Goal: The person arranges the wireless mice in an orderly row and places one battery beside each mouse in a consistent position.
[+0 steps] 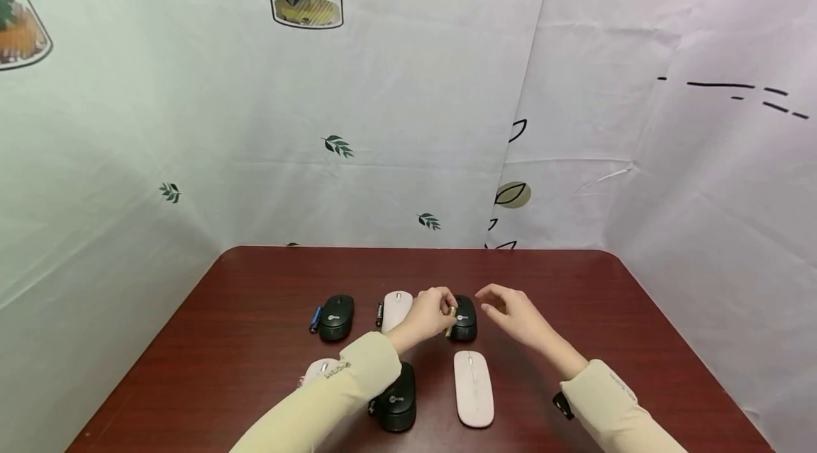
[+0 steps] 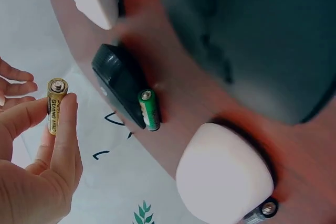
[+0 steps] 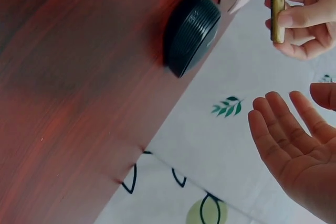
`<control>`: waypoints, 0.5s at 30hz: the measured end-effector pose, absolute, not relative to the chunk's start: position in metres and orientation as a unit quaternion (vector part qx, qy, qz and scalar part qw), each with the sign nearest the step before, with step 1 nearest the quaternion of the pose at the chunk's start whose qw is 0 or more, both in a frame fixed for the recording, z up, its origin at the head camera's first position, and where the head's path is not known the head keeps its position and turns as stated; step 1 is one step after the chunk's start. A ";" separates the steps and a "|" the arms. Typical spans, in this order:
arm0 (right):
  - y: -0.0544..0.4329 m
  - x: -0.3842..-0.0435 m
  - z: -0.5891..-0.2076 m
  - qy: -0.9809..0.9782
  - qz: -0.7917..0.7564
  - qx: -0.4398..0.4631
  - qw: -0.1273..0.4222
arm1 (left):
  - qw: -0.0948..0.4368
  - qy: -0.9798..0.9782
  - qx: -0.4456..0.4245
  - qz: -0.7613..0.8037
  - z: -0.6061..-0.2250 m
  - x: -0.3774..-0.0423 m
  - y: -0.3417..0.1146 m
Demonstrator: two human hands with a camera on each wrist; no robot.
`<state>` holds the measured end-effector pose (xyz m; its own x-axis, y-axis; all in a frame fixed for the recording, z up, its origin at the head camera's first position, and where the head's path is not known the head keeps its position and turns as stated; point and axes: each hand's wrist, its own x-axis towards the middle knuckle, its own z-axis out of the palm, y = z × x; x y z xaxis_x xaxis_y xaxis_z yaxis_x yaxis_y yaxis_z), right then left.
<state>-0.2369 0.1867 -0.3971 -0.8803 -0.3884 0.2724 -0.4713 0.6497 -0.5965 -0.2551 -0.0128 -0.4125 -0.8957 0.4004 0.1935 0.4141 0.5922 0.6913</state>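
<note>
A gold AA-type battery [image 2: 54, 109] is pinched upright between the thumb and fingers of my left hand [image 1: 426, 312]. In the head view that hand is just left of a black mouse [image 1: 466, 317], partly covering it. My right hand [image 1: 522, 317] is to the right of this mouse with relaxed, slightly bent fingers. Its palm shows in the right wrist view, holding nothing and apart from the battery. Beside the black mouse [image 2: 116, 80] in the left wrist view stands a green battery [image 2: 150, 111]; the left hand hides that spot in the head view.
On the dark red table [image 1: 268, 283] are another black mouse [image 1: 336, 317] with a blue battery [image 1: 315, 320] beside it, a white mouse [image 1: 397, 310] with a dark battery [image 1: 379, 314], a pale pink mouse [image 1: 474, 389], a nearer black mouse [image 1: 397, 400], and a pale mouse [image 1: 319, 369] partly under the left sleeve.
</note>
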 end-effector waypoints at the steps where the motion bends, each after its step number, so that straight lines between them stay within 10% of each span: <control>1: 0.186 -0.236 -0.397 -0.905 0.344 0.242 0.056 | 0.006 -0.892 -0.227 -0.391 -0.414 -0.254 -0.014; 15: 0.168 -0.214 -0.396 -0.890 0.298 0.341 -0.051 | -0.036 -0.904 -0.216 -0.366 -0.417 -0.235 -0.026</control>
<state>-0.2145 0.1678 -0.3960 -0.7629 -0.6367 0.1126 -0.5764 0.5907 -0.5647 -0.2346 -0.0257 -0.4173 -0.9041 0.4169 0.0936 0.3645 0.6382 0.6781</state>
